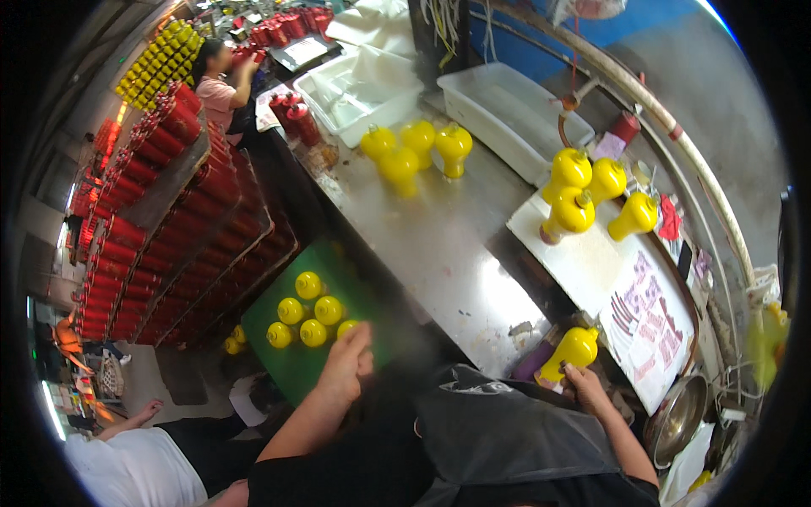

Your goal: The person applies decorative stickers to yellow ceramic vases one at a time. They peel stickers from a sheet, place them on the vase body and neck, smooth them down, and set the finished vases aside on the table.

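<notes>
In my right hand [587, 389], fingers closed round its lower end, is a glossy yellow vase-shaped bottle [577, 348], tilted with its narrow neck up and to the right. My left hand [348, 363] is curled at the edge of a green board [279, 355]; whether anything is inside its fingers is hidden. Just beyond those fingers, a partly covered yellow bottle [347, 327] stands with several others [313, 332] on the board. More yellow bottles [571, 211] stand on a white board [591, 270] at the right, which also bears small purple and dark-red printed pieces [646, 317].
A metal worktable [422, 245] runs through the middle, bearing several yellow bottles [454, 150]. White plastic tubs [507, 118] stand behind. Racks of red bottles [169, 245] fill the left. A co-worker [221, 93] is at the far left; another person's white sleeve [139, 465] shows lower left.
</notes>
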Available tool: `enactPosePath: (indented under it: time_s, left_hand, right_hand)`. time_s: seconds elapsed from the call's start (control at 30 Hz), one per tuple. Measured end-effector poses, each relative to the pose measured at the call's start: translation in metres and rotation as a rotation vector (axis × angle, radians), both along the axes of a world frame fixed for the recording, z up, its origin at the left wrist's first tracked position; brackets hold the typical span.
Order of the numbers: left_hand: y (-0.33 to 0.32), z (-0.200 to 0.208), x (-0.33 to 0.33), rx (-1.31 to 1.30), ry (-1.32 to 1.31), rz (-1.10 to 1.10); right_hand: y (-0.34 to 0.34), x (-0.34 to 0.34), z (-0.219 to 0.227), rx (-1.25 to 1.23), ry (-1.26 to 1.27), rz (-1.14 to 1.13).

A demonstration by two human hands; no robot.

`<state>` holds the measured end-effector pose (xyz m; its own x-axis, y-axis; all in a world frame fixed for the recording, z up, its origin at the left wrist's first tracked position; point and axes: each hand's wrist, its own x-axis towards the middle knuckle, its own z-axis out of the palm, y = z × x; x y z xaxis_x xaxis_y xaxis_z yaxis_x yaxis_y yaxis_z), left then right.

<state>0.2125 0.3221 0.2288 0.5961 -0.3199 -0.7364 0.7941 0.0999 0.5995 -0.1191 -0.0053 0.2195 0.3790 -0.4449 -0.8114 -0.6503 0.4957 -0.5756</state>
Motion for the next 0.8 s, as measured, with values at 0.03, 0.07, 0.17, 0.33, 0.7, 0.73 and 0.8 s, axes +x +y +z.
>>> enactPosePath:
  time_s: [0.03, 0.07, 0.17, 0.33, 0.7, 0.73, 0.8]
  left_hand:
    - [0.0, 0.004, 0.001, 0.066, -0.039, -0.079]
    - [-0.001, 0.006, 0.004, 0.138, -0.059, -0.172]
    - [0.003, 0.013, 0.02, 0.202, 0.031, -0.386]
    - [0.014, 0.001, 0.048, 0.244, 0.154, -0.47]
    - [0.042, -0.001, 0.066, 0.258, 0.342, -0.248]
    - [0.04, 0.001, 0.064, 0.234, 0.354, -0.244]
    - [0.036, 0.005, 0.058, 0.171, 0.429, -0.189]
  right_hand:
    - [-0.003, -0.007, 0.003, -0.042, 0.1, 0.089]
    - [-0.003, -0.016, 0.008, -0.021, 0.006, 0.136]
    - [-0.008, -0.04, 0.027, 0.331, -0.011, 0.044]
    - [-0.013, -0.077, 0.044, 0.788, 0.037, 0.2]
    - [0.087, -0.206, 0.033, 0.522, 0.472, 0.407]
    - [0.095, -0.213, 0.034, 0.5, 0.478, 0.383]
    - [0.108, -0.221, 0.036, 0.465, 0.481, 0.334]
